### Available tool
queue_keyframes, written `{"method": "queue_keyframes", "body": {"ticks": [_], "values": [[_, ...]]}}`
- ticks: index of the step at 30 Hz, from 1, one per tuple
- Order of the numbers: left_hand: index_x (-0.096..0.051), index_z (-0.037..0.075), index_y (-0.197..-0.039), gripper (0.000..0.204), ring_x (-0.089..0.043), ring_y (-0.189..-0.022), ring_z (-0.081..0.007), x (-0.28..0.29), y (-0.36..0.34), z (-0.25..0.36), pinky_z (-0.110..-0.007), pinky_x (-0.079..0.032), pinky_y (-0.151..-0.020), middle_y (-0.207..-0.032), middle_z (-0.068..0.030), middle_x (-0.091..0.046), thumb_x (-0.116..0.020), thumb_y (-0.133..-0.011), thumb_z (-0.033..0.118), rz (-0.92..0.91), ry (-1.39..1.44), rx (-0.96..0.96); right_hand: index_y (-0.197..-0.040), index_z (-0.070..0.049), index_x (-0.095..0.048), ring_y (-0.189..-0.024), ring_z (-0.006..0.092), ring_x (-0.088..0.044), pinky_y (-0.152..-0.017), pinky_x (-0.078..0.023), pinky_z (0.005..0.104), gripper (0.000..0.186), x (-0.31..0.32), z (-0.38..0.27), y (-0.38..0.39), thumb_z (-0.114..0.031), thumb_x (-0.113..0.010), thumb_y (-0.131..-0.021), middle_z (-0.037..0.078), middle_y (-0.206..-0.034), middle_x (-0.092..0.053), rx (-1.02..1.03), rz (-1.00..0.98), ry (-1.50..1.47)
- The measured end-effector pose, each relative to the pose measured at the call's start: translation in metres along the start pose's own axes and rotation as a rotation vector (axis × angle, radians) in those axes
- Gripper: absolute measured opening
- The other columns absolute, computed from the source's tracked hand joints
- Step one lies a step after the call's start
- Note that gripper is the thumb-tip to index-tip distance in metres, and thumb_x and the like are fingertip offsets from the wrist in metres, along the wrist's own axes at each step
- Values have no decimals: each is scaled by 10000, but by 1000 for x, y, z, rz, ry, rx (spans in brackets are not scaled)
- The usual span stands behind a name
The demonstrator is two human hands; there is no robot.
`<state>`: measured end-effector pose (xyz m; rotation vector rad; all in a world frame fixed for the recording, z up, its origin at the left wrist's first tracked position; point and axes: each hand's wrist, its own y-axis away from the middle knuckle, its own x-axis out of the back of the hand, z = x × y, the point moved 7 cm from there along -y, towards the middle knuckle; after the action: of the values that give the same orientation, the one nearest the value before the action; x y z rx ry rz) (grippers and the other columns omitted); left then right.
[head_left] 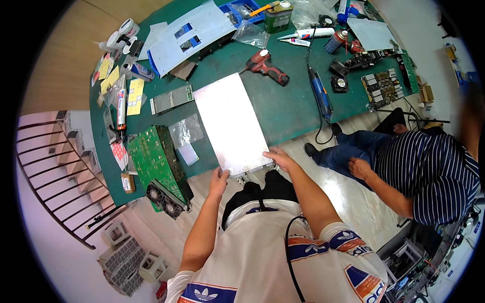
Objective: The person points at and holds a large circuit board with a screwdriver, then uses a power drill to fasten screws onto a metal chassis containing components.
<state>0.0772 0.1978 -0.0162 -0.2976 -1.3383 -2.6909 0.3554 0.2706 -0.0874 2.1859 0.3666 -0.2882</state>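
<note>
Our left hand and right hand are gripping the white panel by its two near corners, each at the corner on its own side. Our right thumb is pressing on the top face; the panel is hiding what lies beneath, so we cannot tell how the fingers are closing there. The panel is lying ahead of both hands, its long axis running away from us and leaning left at the far end, its short near edge spanning the gap between them. Neither hand is sitting clearly nearer, since both are touching it. Most of it is stretching over the green worktop, its near end seemingly jutting past the front edge.

Ahead and left of the left hand, a clear plastic bag is lying beside the panel; farther left, a green circuit board is carrying black fans. Well ahead of the right hand, a red drill is resting near the panel's far end. Rightward, a co-worker's striped shirt is showing.
</note>
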Motion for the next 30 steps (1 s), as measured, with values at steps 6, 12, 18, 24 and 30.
{"method": "queue_keyframes", "body": {"ticks": [6, 12, 18, 24, 30], "values": [[-547, 46, -1230, 353, -579, -953, -153, -2, -27, -17, -342, -487, -774, -1079, -44, -613, -550, -974, 288, 80, 5, -101, -1239, 101, -520, -1152, 250, -547, -982, -415, 368, 690, -7, -12, 2, -316, -808, -771, 183, -1234, -589, -90, -46, -39], [-590, 120, -1148, 233, -542, -832, -101, -5, -15, -3, -302, -481, -719, -963, 24, -597, -512, -986, 268, 58, 183, -46, -1232, 123, -520, -1089, 277, -610, -958, -456, 348, 786, -12, -27, 18, -327, -849, -678, 229, -1191, -617, 138, 180, 179], [-579, 154, -1208, 267, -538, -836, -81, 11, -12, -10, -295, -482, -745, -993, 37, -597, -449, -984, 217, 49, 197, -62, -1270, 128, -449, -1150, 397, -563, -991, -440, 431, 967, -85, -98, 93, -428, -853, -590, 302, -1222, -563, 227, 482, 631], [-458, 94, -1407, 422, -552, -796, -102, 20, -19, -16, -285, -484, -664, -1020, -13, -619, -387, -994, 145, 90, 283, -2, -1238, 94, -403, -1143, 416, -496, -984, -412, 453, 943, -146, -107, 115, -413, -855, -584, 271, -1184, -506, 414, 480, 754], [-344, 59, -1489, 514, -578, -867, -148, 31, -23, -30, -310, -510, -707, -1140, -68, -604, -378, -987, 162, 131, 220, 47, -1211, 76, -409, -1120, 407, -491, -963, -411, 467, 924, -165, -107, 118, -415, -868, -577, 248, -1147, -498, 490, 508, 780]]}}
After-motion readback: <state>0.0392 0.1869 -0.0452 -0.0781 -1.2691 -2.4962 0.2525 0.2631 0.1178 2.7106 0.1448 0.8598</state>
